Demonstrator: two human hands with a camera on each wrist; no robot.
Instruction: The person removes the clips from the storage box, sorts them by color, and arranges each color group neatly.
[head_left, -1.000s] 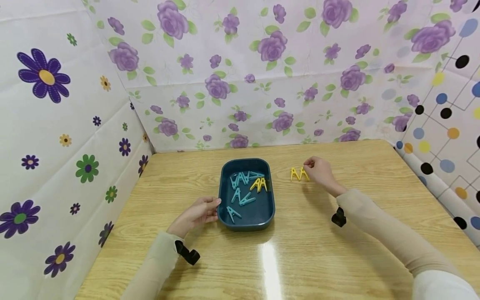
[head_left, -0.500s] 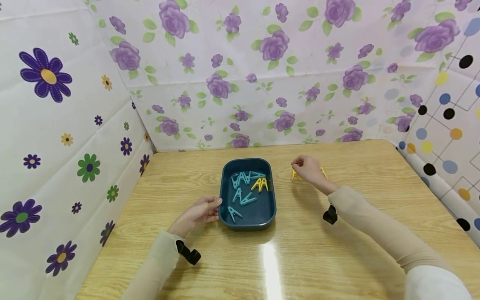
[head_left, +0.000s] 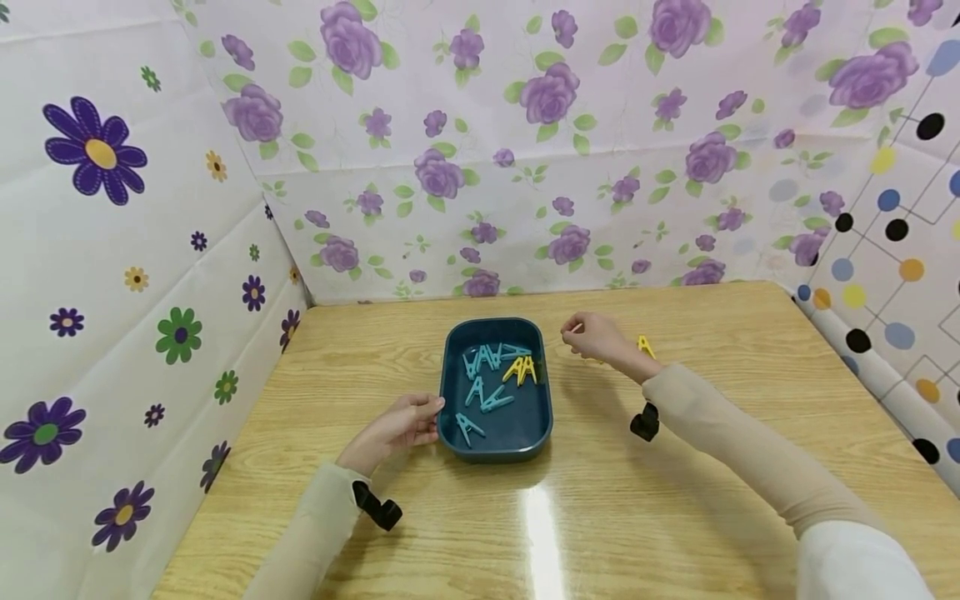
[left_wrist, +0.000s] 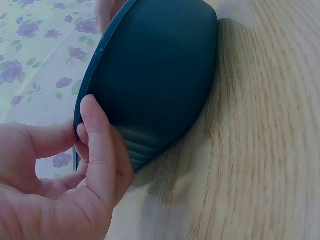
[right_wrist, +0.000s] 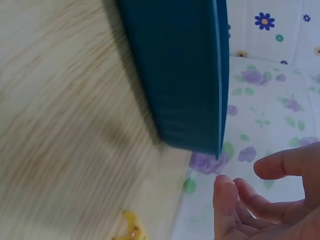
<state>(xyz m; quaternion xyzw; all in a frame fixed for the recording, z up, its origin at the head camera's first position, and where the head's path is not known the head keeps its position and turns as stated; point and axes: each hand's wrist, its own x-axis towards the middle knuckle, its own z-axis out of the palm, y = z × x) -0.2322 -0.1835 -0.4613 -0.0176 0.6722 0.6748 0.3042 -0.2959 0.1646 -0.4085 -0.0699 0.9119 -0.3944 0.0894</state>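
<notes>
A dark teal plastic bin (head_left: 495, 454) sits on the wooden table. My left hand (head_left: 396, 432) pinches its left rim; in the left wrist view, the fingertips (left_wrist: 95, 120) lie against the outer wall. Inside the bin are several light-blue clothespins (head_left: 495, 400) and two yellow clothespins (head_left: 513, 370). My right hand (head_left: 600, 340) hovers just right of the bin. In the right wrist view, its thumb (right_wrist: 280, 166) and fingers are apart with nothing between them. A yellow clothespin (head_left: 645, 346) lies beyond the right wrist, and a bit of yellow shows under the right hand.
Floral cloth (head_left: 442, 225) hangs behind the table's back edge. More patterned cloth stands on the left (head_left: 180, 333) and the right (head_left: 900, 275). Light reflects off the tabletop (head_left: 412, 508) in front of the bin.
My right hand has moved left, from the yellow clothespins towards the bin. It now covers most of those clothespins and reveals another by the wrist. The left hand has stayed on the rim.
</notes>
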